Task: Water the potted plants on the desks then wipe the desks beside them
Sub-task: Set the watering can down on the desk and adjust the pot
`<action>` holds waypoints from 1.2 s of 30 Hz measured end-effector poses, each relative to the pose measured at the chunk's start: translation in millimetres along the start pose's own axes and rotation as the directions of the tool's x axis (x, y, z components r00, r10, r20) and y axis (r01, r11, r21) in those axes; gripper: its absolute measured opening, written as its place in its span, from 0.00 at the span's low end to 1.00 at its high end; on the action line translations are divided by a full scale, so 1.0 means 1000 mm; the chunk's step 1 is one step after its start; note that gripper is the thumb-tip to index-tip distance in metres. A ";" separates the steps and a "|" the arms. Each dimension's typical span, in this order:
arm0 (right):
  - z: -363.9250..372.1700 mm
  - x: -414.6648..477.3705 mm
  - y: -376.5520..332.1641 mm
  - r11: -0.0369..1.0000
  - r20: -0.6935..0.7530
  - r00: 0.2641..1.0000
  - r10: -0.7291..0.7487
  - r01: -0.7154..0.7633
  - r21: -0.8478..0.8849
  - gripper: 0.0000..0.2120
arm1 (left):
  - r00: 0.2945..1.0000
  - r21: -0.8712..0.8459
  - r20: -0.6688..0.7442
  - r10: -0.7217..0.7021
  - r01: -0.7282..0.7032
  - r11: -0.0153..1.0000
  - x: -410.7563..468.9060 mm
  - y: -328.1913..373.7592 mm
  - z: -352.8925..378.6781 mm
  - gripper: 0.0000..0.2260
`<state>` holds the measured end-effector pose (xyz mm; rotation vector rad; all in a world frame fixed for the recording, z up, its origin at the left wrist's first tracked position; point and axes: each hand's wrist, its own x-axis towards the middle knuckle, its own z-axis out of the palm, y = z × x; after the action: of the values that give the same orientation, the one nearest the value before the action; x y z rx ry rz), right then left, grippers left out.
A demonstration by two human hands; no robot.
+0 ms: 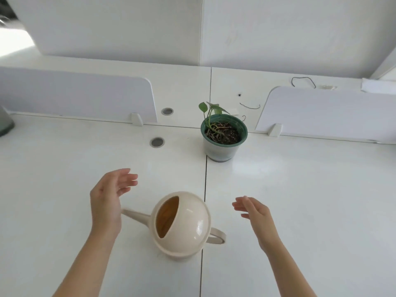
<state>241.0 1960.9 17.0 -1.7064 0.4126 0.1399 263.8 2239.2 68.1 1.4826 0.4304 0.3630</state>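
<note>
The cream watering can stands between the left hand and right hand, both spread wide, touching nothing.

White divider panels flank two grey cable grommets and black wire scraps.

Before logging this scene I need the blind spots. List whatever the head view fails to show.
Head view, watering can: water level hidden under its own dome.
Head view, grey-green object: cut off by the left edge.
Head view, black speck beyond the potted plant: too small to identify.
</note>
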 end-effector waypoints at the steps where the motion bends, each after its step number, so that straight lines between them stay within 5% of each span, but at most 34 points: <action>1: 0.005 -0.008 0.003 1.000 0.009 1.000 0.003 -0.002 -0.023 0.10 | 0.999 -0.004 -0.033 -0.002 0.002 1.000 -0.007 -0.008 -0.011 0.13; 9: 0.038 -0.050 0.022 0.993 0.091 0.996 0.012 -0.001 -0.118 0.08 | 0.935 -0.127 -0.313 -0.166 0.132 0.983 -0.036 -0.062 -0.050 0.09; 15: 0.057 -0.061 0.041 0.944 0.011 0.998 -0.056 0.057 -0.326 0.17 | 0.918 -0.151 0.088 -0.386 0.396 0.906 -0.026 -0.086 -0.051 0.30; 19: 0.064 -0.062 0.044 0.917 -0.027 0.991 -0.135 0.114 -0.382 0.12 | 0.894 -0.208 0.277 -0.352 0.414 0.886 -0.017 -0.086 -0.047 0.23; 24: 0.067 -0.058 0.041 0.884 -0.059 0.989 -0.135 0.093 -0.459 0.13 | 0.898 -0.227 0.292 -0.330 0.400 0.888 -0.014 -0.089 -0.043 0.10; 36: 0.055 -0.076 0.024 0.903 -0.064 0.978 -0.200 0.158 -0.400 0.10 | 0.914 -0.295 0.328 -0.238 0.339 0.894 -0.019 -0.074 -0.046 0.09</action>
<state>169.6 2026.3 9.7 -2.1479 0.3142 -0.0029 222.7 2265.6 -6.0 1.0814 0.3307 -0.0203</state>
